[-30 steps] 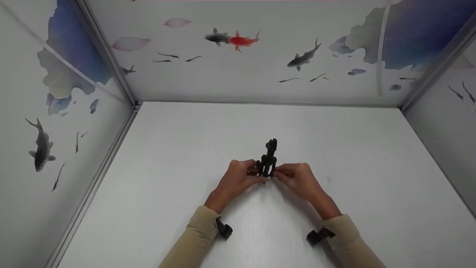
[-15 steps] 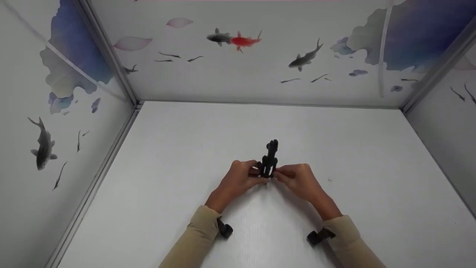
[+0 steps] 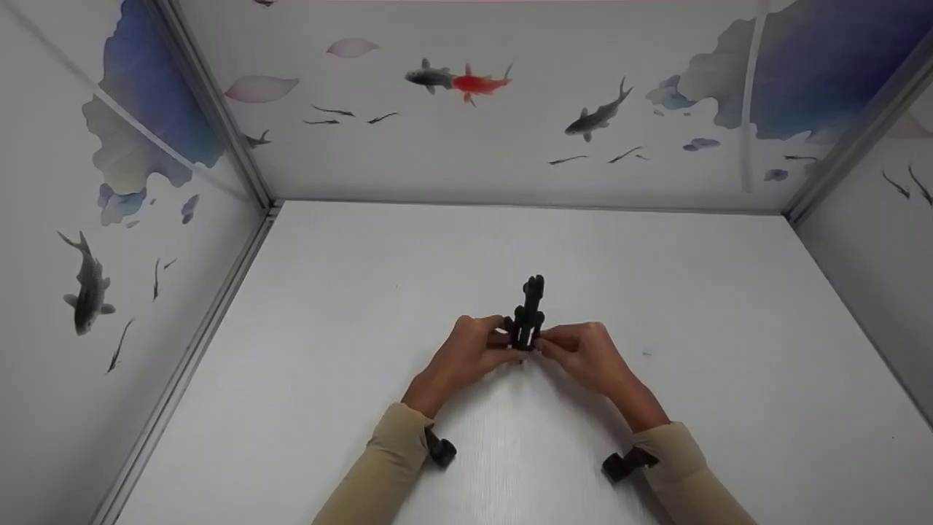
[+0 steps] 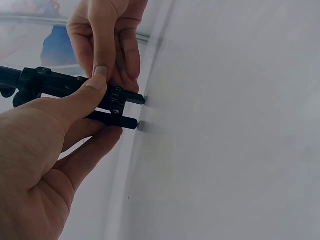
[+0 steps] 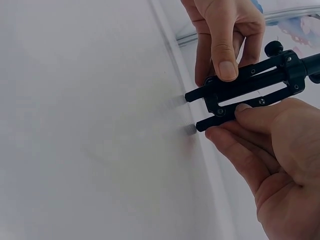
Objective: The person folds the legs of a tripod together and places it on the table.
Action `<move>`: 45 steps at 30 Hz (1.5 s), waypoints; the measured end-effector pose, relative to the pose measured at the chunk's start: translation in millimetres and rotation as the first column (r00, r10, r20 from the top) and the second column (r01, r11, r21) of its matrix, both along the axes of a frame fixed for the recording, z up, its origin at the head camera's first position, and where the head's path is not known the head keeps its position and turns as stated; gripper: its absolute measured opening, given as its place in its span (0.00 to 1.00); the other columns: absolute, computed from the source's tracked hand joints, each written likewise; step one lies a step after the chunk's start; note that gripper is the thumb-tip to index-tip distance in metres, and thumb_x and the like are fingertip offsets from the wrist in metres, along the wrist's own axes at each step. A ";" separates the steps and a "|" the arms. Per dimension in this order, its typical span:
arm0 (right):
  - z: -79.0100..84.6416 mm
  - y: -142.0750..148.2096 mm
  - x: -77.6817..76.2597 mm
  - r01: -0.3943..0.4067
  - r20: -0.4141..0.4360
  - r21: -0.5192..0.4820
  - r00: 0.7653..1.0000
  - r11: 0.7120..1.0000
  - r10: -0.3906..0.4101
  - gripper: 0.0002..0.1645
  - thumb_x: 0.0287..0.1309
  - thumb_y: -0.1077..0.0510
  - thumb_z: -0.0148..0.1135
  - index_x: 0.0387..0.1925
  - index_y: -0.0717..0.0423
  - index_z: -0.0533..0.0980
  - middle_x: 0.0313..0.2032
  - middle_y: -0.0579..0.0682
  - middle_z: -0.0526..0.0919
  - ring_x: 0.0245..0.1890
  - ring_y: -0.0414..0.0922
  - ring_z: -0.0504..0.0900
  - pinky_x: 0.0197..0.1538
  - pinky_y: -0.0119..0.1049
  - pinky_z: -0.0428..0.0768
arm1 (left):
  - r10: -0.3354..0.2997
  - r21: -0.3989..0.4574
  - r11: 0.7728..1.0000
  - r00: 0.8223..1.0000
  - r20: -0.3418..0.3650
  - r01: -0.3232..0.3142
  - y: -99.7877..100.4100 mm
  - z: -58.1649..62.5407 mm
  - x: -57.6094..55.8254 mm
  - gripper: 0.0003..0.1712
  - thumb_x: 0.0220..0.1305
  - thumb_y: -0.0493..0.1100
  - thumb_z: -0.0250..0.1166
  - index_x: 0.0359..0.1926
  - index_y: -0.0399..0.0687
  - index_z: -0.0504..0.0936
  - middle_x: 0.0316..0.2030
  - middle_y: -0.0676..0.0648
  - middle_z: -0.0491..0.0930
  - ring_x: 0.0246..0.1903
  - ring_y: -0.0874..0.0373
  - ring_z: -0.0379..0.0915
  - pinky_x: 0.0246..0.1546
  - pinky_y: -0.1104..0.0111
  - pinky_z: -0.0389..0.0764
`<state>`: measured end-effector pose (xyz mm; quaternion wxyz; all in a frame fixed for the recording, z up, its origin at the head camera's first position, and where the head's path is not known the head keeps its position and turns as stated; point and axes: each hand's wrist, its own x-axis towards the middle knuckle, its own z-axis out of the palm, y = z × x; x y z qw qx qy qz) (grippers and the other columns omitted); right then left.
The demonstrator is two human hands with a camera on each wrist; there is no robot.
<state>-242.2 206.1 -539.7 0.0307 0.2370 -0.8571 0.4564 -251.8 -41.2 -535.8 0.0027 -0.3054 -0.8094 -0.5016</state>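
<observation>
A small black tripod stands upright between the two hands near the middle of the white table. Its legs lie close to the centre column, and short braces link them, as the right wrist view shows. The feet touch the tabletop or hover just above it; I cannot tell which. My left hand pinches the lower part of one leg between thumb and fingers. On the other side, my right hand pinches another leg low down with thumb and fingertips. The third leg is partly hidden by fingers.
White panels painted with fish enclose the table: a back wall, a left wall and a right wall. A faint small mark shows on the tabletop right of the hands. Black cameras sit at both wrists.
The tripod's legs look slightly closer together at the bottom than a second ago. Both hands keep nearly the same place and hold; the head view has shifted a little.
</observation>
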 end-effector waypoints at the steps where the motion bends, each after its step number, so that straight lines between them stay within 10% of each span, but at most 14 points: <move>1: -0.2 0.1 0.0 -0.002 0.008 0.000 1.000 1.000 0.002 0.09 0.70 0.63 0.73 0.49 0.57 0.92 0.45 0.50 0.95 0.46 0.44 0.95 0.46 0.30 0.90 | 0.000 0.001 1.000 1.000 0.002 0.000 0.0 -0.2 0.1 0.18 0.64 0.40 0.80 0.53 0.38 0.89 0.48 0.40 0.93 0.48 0.55 0.92 0.51 0.66 0.91; 30: -2.2 1.1 -1.9 -0.058 -0.023 0.024 0.998 0.998 0.059 0.12 0.72 0.65 0.70 0.53 0.59 0.90 0.48 0.54 0.94 0.47 0.49 0.95 0.48 0.34 0.91 | -0.011 -0.012 1.000 0.999 0.044 0.011 -3.1 1.2 -0.5 0.20 0.64 0.43 0.81 0.54 0.41 0.89 0.48 0.42 0.93 0.50 0.50 0.92 0.54 0.64 0.90; 45: -0.6 0.7 -0.3 -0.080 0.051 0.033 0.996 0.996 0.078 0.15 0.74 0.62 0.69 0.58 0.49 0.88 0.54 0.47 0.93 0.56 0.47 0.92 0.54 0.38 0.91 | 0.145 0.108 0.985 0.984 -0.104 -0.134 -3.3 23.5 2.3 0.34 0.70 0.62 0.73 0.69 0.52 0.81 0.63 0.50 0.86 0.64 0.54 0.84 0.63 0.64 0.86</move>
